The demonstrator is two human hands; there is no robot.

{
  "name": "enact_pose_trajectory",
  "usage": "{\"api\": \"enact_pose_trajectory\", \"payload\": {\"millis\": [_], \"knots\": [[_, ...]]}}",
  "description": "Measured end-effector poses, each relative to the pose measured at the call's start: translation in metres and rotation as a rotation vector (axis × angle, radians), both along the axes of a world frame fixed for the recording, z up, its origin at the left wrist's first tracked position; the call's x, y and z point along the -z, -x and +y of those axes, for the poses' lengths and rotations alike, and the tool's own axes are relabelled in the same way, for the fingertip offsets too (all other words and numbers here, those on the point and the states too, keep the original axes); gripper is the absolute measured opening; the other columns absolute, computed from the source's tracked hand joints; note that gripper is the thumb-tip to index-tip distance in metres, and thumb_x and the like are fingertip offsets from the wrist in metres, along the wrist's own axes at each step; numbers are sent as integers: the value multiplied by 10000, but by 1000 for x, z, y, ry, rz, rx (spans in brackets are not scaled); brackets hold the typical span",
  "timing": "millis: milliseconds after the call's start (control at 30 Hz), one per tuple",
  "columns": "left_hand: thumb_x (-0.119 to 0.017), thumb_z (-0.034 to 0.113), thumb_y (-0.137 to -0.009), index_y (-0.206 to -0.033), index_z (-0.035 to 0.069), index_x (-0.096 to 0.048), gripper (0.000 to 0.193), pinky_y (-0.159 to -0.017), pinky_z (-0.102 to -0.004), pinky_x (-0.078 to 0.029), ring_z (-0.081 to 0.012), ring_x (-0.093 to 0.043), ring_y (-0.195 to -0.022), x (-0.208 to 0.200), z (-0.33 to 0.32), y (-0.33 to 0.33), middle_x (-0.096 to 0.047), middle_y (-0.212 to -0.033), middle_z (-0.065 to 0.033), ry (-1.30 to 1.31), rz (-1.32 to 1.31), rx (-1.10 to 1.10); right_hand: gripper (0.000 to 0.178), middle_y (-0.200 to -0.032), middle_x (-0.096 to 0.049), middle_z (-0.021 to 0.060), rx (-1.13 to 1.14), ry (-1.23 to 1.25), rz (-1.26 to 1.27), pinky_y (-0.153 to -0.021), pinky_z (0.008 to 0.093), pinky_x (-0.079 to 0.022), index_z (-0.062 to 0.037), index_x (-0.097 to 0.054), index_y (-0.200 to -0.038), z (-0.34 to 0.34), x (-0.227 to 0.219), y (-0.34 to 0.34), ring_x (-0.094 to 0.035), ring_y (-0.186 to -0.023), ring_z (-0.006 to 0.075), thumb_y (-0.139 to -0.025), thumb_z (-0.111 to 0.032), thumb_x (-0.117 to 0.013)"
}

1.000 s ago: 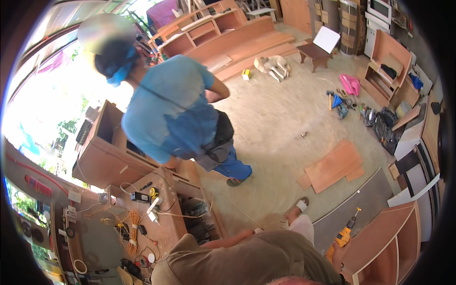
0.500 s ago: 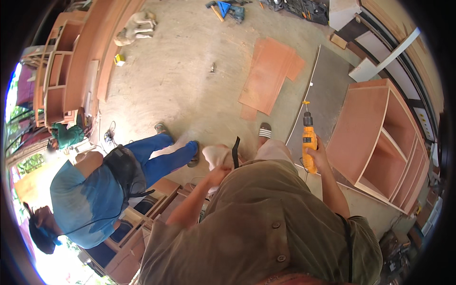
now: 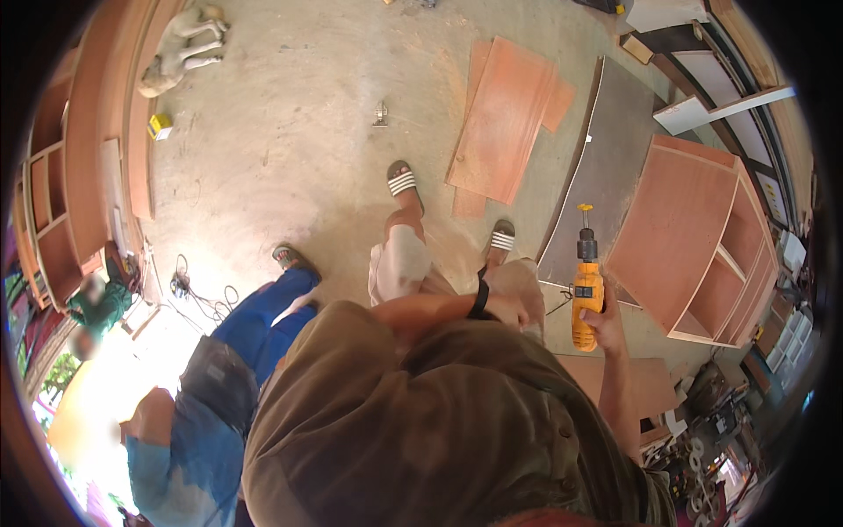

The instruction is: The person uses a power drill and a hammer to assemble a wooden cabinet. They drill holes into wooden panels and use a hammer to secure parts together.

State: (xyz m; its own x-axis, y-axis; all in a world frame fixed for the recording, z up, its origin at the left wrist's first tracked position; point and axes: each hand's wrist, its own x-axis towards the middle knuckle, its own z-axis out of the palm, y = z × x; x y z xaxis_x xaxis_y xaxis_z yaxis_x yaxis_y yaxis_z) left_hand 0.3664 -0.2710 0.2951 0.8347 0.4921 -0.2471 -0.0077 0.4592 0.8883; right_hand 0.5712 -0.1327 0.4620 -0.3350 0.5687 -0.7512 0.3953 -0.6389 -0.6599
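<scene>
My right hand [image 3: 608,327] is wrapped round a yellow power drill [image 3: 587,303], held upright on the right of my body. The drill's black chuck carries a bit with a yellow, wing-shaped tip [image 3: 585,209]. My left forearm lies across the front of my body. At its end, my left hand [image 3: 511,311] rests near my right thigh, by the light shorts. A black strap or band [image 3: 481,294] shows at that wrist; whether it is worn or hanging there, I cannot tell. The left fingers are blurred and partly hidden.
Thin reddish-brown panels [image 3: 509,123] lie ahead beside a dark board [image 3: 593,167]. An open wooden cabinet [image 3: 676,237] stands at right. A person in blue trousers [image 3: 263,312] is at left near loose cables [image 3: 198,294]. A dog [image 3: 183,53] lies farther off; a small metal object [image 3: 380,114] is ahead.
My left hand has moved right across my body. The drill stays in my right hand, slightly lower and farther right. One foot has come forward, and the view has shifted.
</scene>
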Motion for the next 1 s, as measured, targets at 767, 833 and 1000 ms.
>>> {"api": "enact_pose_trajectory", "payload": {"millis": [767,833,1000], "knots": [[-559,515,-1006,-1308,143,-527,479,-879,-454,-544,-250,-632,-1099,213,122,77,-616,-1184,-66,1006,-356,-909,846,-1318,-578,188,-94,30,-167,-1006,368,-484,10,-283,-1569,39,308,155,-580,-1203,254,-890,-254,-713],[-560,512,-1000,-1306,148,-522,477,-903,-491,-542,-268,-630,-1100,243,121,86,-612,-1179,-74,1068,-555,-957,893,-1410,-534,221,-56,19,-96,-1073,349,-429,-23,-195,-1621,34,334,157,-538,-1271,254,-943,-336,-686],[-487,550,-996,-1350,208,-496,492,-882,-558,-549,-273,-639,-1089,286,118,108,-610,-1167,-81,1227,-596,-1084,964,-1441,-549,210,-657,-337,-134,-1104,378,-412,-63,-213,-1616,27,349,160,-533,-1341,306,-880,-356,-764]]}}
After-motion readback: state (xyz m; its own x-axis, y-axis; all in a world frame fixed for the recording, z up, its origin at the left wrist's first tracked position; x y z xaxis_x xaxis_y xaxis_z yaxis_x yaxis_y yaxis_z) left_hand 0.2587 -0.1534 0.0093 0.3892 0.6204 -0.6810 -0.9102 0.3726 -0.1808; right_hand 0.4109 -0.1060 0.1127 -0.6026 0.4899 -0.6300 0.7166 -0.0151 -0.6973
